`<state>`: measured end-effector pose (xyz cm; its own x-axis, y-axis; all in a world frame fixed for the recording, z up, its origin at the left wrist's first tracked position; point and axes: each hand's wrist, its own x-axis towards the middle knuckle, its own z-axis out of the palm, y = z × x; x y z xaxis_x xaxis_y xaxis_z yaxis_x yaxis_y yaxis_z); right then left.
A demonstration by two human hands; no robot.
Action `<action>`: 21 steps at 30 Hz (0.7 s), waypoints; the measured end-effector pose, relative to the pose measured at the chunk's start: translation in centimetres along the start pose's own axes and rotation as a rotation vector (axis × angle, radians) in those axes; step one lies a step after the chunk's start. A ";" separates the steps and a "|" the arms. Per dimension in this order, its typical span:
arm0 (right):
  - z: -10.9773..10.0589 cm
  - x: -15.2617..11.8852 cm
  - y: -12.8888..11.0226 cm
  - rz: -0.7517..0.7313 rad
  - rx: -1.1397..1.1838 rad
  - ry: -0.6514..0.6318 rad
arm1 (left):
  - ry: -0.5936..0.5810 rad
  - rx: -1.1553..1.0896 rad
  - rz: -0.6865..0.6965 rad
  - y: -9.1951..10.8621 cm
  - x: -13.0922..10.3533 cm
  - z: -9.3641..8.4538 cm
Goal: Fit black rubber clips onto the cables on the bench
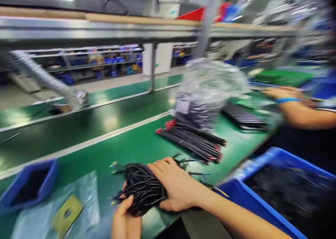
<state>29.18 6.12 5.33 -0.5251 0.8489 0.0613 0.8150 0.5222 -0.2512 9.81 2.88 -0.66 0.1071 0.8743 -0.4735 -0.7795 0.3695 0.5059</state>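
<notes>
A thick bundle of black wires (143, 186) lies at the near edge of the green workbench (136, 144). My right hand (178, 186) rests over the bundle's right side, fingers wrapped on it. My left hand (126, 219) grips the bundle from below at its near end. Loose wire ends with small coloured tips stick out to the left and right of the bundle. Farther back lies a flat row of black wires with red tips (194, 141).
A clear plastic bag of black parts (207, 91) stands behind the red-tipped wires. Blue bins sit at the right (275, 193) and near left (28, 186). A plastic sleeve with a yellow plate (67, 214) lies left. Another person's arm (296, 106) works at the right. A conveyor belt (65, 127) runs behind.
</notes>
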 end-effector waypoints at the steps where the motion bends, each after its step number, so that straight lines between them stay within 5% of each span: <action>1: 0.6 0.1 0.1 -0.029 0.019 -0.019 | 0.061 -0.080 -0.009 -0.2 0.1 -0.3; 4: 1.8 0.4 0.4 -0.056 0.041 -0.019 | 0.095 -0.201 0.002 -0.6 0.0 -0.8; 14: 3.5 -1.3 0.7 -0.190 -0.157 0.238 | -0.101 -0.186 0.055 -2.0 0.1 -2.8; 21: 1.2 -0.9 0.4 -0.046 0.060 0.133 | -0.323 -0.267 0.102 -2.5 -0.1 -4.0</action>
<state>29.64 5.48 3.98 -0.5210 0.8296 0.2008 0.7725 0.5584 -0.3023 9.22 0.62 -4.75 0.1754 0.9715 -0.1592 -0.9241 0.2183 0.3138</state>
